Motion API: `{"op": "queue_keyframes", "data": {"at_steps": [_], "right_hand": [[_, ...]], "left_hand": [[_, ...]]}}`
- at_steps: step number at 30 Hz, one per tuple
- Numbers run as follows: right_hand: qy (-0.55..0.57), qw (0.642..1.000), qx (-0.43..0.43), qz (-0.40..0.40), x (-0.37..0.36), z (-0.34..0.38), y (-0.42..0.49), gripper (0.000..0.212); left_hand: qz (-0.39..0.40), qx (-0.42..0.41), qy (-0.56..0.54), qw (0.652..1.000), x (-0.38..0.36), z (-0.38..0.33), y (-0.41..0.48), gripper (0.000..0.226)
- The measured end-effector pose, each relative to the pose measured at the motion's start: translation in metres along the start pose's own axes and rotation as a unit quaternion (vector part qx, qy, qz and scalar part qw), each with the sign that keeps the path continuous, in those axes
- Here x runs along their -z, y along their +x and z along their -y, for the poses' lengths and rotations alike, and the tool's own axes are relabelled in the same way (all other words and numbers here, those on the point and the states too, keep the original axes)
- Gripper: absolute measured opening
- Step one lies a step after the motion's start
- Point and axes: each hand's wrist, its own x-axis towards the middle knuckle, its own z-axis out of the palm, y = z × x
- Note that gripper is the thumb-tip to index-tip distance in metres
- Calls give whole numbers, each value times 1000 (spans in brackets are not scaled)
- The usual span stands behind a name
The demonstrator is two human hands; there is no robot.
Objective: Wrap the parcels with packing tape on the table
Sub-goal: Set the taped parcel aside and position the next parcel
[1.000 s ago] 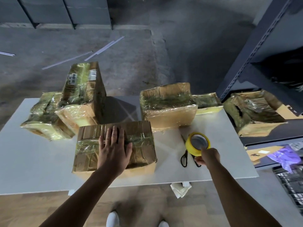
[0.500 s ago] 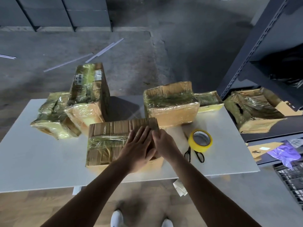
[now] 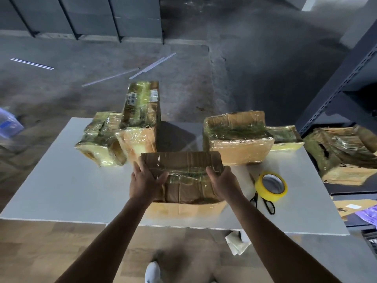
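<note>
The box sits at the near middle of the white counter, with clear tape already banded across its brown top. Both bare hands are on it. The left grip wraps the box's left side, fingers curled over the edge and the thumb lying across the top. The right grip clasps the right side the same way, fingers bent round the far corner. Whether the box rests flat or is tipped up off the counter cannot be told from this angle.

Just right of the right grip stands a yellow tape roll, tilted, with its open core facing the camera. It leans over black scissors, whose handles stick out toward the counter's near edge.

Four more parcels line the far side of the counter, all glossy with wrap:
- A tall parcel stands upright just behind the box, a label on its upper face.
- A low parcel touches its left side.
- A wide parcel sits behind and to the right of the box.
- A flat parcel is tucked against the wide one's right end.

Off the counter to the right, a battered parcel lies on a low level of a dark metal rack. Below the counter's near edge are folded paper and the toe of a white shoe on the floor.
</note>
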Motion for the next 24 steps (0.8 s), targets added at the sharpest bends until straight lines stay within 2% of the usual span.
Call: {"op": "queue_keyframes", "data": {"at_steps": [1, 3, 5, 7, 11, 13, 15, 17, 19, 21, 24], "right_hand": [[-22, 1000, 12, -7, 1, 2, -2, 61], [-110, 988, 68, -81, -2, 7, -6, 62], [-213, 958, 131, -139, -10, 20, -14, 83], [-261, 940, 177, -134, -24, 34, -20, 99], [-274, 940, 169, -117, -36, 38, -18, 102], [-243, 946, 174, -127, -31, 28, -16, 101], [-169, 964, 159, -129, -22, 18, -14, 101], [-74, 991, 80, -74, -9, 12, -6, 101], [-11, 1000, 16, 7, 2, 13, 0, 87], [10, 1000, 8, 27, 9, 12, 3, 72], [90, 996, -3, -19, 19, 8, 3, 67]], "left_hand": [[4, 18, -22, 1000, 4, 1, 3, 100], [-5, 13, -1, 1000, 7, 0, 2, 109], [-11, -9, 35, 999, 2, -5, -6, 114], [-8, -6, 48, 999, -4, -7, -11, 120], [-14, -2, 67, 998, -4, -5, -9, 125], [-5, 1, 44, 999, -4, -4, -7, 123], [43, 41, -64, 996, 4, 2, -1, 112], [117, 86, -180, 973, 16, 11, 6, 84], [155, 110, -254, 948, 27, 17, 4, 53], [145, 110, -301, 936, 29, 12, -3, 42], [66, 55, -319, 944, 34, 7, -13, 40]]}}
